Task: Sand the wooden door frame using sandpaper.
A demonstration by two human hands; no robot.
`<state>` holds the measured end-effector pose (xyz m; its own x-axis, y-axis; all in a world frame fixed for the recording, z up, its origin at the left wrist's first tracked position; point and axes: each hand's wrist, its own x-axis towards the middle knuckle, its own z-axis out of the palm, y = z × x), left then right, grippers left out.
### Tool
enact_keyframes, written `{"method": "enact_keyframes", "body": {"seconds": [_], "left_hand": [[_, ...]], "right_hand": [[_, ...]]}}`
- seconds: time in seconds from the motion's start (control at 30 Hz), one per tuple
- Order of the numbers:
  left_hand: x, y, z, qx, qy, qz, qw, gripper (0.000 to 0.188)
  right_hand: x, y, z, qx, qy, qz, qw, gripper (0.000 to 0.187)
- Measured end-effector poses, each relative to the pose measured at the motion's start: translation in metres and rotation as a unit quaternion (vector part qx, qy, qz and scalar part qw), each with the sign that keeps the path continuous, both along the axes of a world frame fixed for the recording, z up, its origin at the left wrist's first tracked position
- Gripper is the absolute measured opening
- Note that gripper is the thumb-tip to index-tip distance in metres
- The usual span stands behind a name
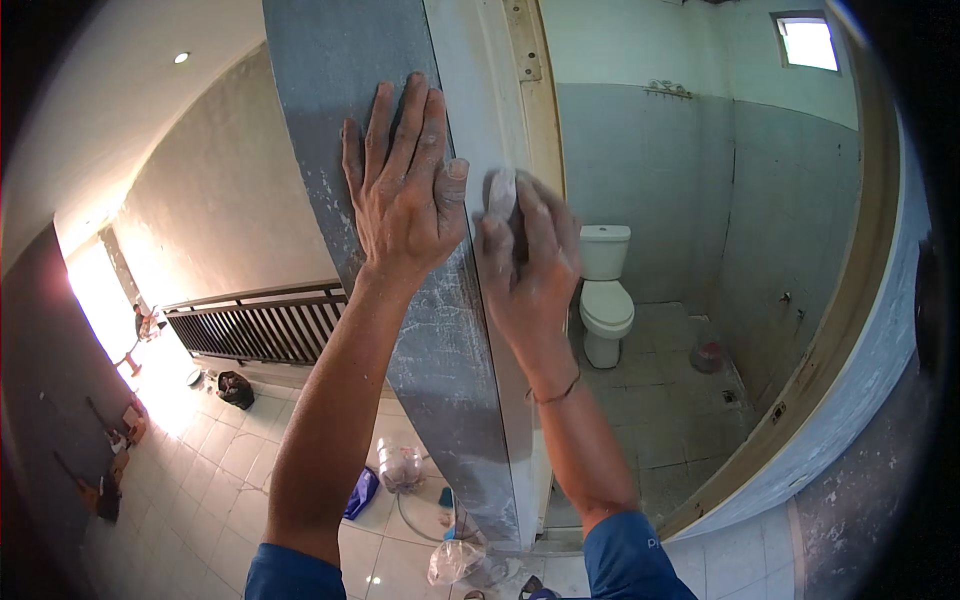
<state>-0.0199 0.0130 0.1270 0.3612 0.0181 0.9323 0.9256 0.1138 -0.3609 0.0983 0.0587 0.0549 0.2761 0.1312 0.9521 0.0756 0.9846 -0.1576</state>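
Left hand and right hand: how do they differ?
The left hand lies flat on the dark grey wall face; the right hand grips a whitish piece against the paler face. A thin band circles the right hand's wrist; the left hand has none. Both look dusty.

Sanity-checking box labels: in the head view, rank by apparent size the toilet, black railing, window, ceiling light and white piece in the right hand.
1. Black railing
2. Toilet
3. Window
4. White piece in the right hand, visible part
5. Ceiling light
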Motion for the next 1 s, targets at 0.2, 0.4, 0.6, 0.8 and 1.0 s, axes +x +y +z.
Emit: {"method": "enact_keyframes", "body": {"seconds": [0.2, 0.4, 0.6, 0.8, 1.0], "left_hand": [[-0.001, 0.0, 0.003, 0.005, 0.004, -0.03, 1.0, 0.051], [-0.003, -0.001, 0.002, 0.002, 0.01, -0.033, 0.999, 0.051], [-0.006, 0.003, 0.002, 0.016, 0.026, -0.034, 0.999, 0.054], [-0.005, 0.003, 0.001, 0.017, 0.024, -0.028, 0.999, 0.056], [-0.004, 0.0, 0.003, 0.013, 0.022, -0.057, 0.998, 0.059]], "right_hand": [[-0.006, 0.009, 0.041, 0.032, 0.017, -0.002, 0.999, 0.04], [0.007, 0.002, 0.023, 0.021, -0.033, -0.069, 0.997, 0.052], [0.018, -0.008, -0.021, -0.039, -0.09, -0.057, 0.994, 0.059], [0.014, -0.005, -0.002, -0.033, -0.071, -0.043, 0.996, 0.047], [0.0, 0.01, 0.05, 0.045, -0.005, -0.086, 0.995, 0.042]]}}
